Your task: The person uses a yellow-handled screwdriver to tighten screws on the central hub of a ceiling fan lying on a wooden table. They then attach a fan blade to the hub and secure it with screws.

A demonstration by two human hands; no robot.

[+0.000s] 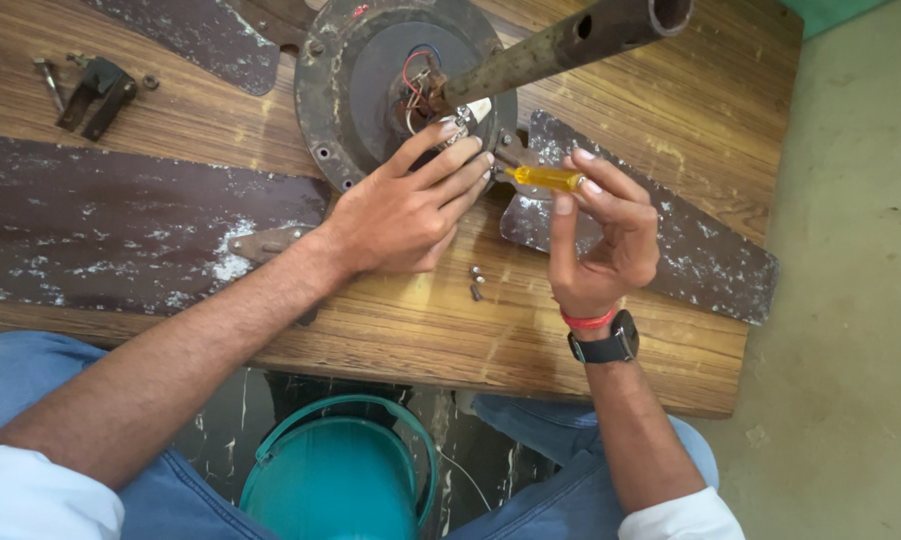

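Note:
A worn ceiling fan lies on a wooden table [671, 110]. Its round dark motor housing [346, 90] shows red and blue wires at the hub, and a rusty down rod [561, 45] sticks out toward the upper right. My left hand [406, 205] rests flat on the housing's lower edge, fingers spread near the hub. My right hand [606, 235] pinches a yellow-handled screwdriver [543, 178] whose tip points left at the blade bracket by the housing. Two brown, paint-flecked blades [111, 225] [691, 245] extend left and right.
Small loose screws [476, 282] lie on the table below my hands. A dark metal bracket with bolts [96, 92] sits at the upper left. A teal bucket [341, 480] stands on the floor between my knees. Concrete floor [851, 300] lies to the right.

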